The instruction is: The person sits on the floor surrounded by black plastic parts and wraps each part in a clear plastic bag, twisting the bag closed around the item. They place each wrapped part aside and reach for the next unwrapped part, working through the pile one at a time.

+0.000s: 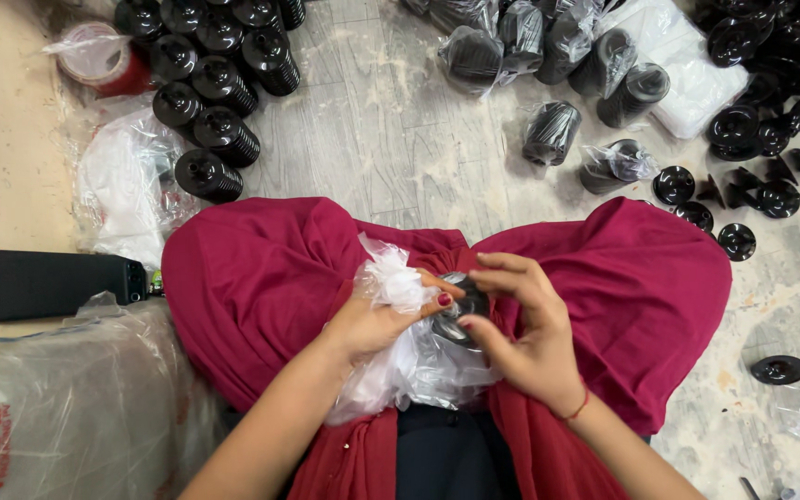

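Black ribbed canister [460, 306], half inside a clear plastic bag [418, 361], sits on the lap. Head view: left hand [377, 319] bunches the bag's mouth; right hand [520, 324] pinches the canister's top. Bagged canisters [548, 46] lie ahead, bare ones [219, 83] stacked left; loose caps [770, 139] remain on the floor [391, 139].

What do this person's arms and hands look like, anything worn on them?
Both forearms are bare, with no sleeves. The right hand has a thin red thread bracelet at the wrist. The left hand shows dark red polish on its nails. No rings are visible.
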`<state>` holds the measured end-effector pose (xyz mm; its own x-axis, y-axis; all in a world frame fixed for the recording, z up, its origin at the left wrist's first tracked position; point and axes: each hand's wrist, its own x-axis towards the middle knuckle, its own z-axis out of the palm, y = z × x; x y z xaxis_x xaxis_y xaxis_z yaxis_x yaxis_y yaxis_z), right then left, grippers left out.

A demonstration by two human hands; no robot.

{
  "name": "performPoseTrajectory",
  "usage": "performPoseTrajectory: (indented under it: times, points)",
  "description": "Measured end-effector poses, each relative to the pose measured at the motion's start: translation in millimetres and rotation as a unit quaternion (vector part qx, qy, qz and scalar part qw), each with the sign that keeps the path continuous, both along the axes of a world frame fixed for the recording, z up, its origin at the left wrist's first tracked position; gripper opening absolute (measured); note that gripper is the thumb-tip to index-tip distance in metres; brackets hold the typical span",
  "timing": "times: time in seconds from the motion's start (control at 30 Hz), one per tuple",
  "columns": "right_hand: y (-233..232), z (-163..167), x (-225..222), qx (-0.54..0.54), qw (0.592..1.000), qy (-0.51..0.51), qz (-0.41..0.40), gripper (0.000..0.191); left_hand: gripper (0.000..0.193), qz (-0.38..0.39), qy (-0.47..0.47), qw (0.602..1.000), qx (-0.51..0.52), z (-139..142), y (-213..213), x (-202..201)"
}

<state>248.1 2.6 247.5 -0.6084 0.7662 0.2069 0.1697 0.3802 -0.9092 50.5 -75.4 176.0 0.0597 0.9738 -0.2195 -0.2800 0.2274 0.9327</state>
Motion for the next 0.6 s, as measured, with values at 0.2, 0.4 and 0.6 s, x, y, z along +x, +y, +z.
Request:
performPoseTrajectory:
  times: [0.2,0.4,0.6]
  points:
    - [-9,-21,-12,-0.001,0.999,-0.017,-0.045,0.016,0.021,0.06,-0.087,0.994,-0.005,-8,-2,9]
    - [-8,-25,-9,0.041,0.994,-0.075,-0.064,0.012,0.024,0.067,-0.116,0.99,-0.053,-10,-11,19]
    - [-4,-18,-9,-0.026,0.999,0.033,0.024,0.027,0.025,0.121,-0.118,0.984,-0.061,-6,-9,19]
